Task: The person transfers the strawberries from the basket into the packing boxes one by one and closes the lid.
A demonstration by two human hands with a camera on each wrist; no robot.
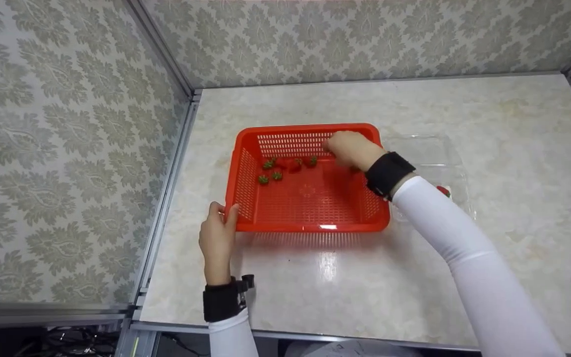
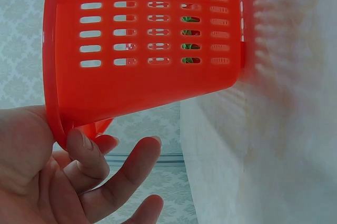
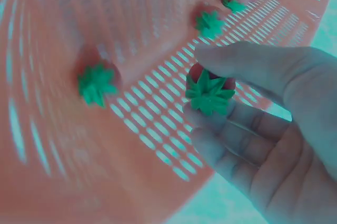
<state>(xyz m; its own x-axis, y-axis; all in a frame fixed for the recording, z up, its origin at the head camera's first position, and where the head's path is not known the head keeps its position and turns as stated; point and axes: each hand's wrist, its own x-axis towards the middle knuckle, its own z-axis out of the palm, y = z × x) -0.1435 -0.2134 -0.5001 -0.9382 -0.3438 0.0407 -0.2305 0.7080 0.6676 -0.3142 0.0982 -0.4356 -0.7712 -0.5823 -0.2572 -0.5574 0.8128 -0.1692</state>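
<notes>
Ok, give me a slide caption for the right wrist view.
Right hand pinches a strawberry over the red basket floor, other strawberries lying nearby.

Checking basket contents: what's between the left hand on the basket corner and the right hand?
Head view: loose strawberries on the basket floor, between left hand and right hand.

- No text, label, brand, number or sign can be read anywhere in these views.

Head view high, looking down; wrist views close; all share basket (image 1: 310,198).
</notes>
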